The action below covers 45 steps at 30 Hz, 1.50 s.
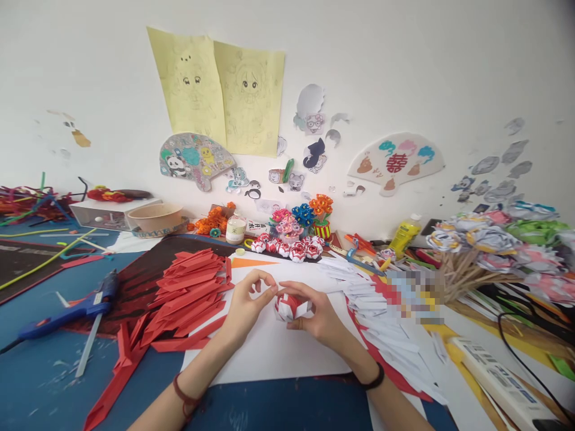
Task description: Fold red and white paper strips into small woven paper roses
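Between my hands is a red and white folded paper flower (286,307), held over a sheet of white paper (283,359). My right hand (320,317) grips it from the right, thumb below and fingers over the top. At its upper left, my left hand (251,296) is closed in a pinch of thumb and finger; whatever lies in that pinch is too small to make out. To the left lies a pile of folded red paper strips (188,299). Folded white paper strips (381,326) are spread on the right.
A blue glue gun (85,311) lies at left. Finished red and white paper flowers (297,251) line the back, near a jar (235,230) and a yellow bottle (404,236). On the right are a power strip (498,380) and stemmed paper flowers (485,239).
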Tool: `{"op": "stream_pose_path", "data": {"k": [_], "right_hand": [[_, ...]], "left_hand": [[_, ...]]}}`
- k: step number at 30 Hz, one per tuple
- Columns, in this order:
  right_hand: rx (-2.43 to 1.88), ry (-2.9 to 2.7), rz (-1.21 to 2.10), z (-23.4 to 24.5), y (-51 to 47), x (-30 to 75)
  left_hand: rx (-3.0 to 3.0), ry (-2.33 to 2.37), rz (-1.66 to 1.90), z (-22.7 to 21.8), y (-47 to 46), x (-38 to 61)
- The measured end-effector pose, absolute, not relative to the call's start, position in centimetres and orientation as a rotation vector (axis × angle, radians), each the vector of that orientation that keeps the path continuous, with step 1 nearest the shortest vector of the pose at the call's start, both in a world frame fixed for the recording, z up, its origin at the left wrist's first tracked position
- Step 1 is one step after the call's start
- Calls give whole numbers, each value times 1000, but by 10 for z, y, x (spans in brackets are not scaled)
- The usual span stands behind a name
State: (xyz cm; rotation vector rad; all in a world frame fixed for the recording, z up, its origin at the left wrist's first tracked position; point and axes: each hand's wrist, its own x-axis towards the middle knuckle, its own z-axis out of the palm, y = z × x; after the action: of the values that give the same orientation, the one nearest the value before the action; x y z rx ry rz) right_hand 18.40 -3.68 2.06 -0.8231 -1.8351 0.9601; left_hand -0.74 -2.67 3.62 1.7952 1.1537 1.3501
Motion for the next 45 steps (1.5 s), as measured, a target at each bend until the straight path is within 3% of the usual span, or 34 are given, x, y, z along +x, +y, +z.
{"op": "stream_pose_path", "data": {"k": [3, 10, 23, 33, 45], "right_hand": [[-909, -1809, 835, 21, -34, 185], [-944, -1866, 579, 12, -31, 182], [-929, -1944, 429, 8, -27, 186], [-1049, -2135, -225, 5, -31, 191], [-908, -2338, -371, -10, -27, 190]], "left_hand": [[1974, 1098, 1423, 40, -30, -9], [2541, 1095, 1174, 31, -39, 3], [2634, 1187, 1240, 19, -38, 5], [3097, 1220, 1269, 6, -34, 4], [3174, 1121, 1036, -4, -24, 0]]}}
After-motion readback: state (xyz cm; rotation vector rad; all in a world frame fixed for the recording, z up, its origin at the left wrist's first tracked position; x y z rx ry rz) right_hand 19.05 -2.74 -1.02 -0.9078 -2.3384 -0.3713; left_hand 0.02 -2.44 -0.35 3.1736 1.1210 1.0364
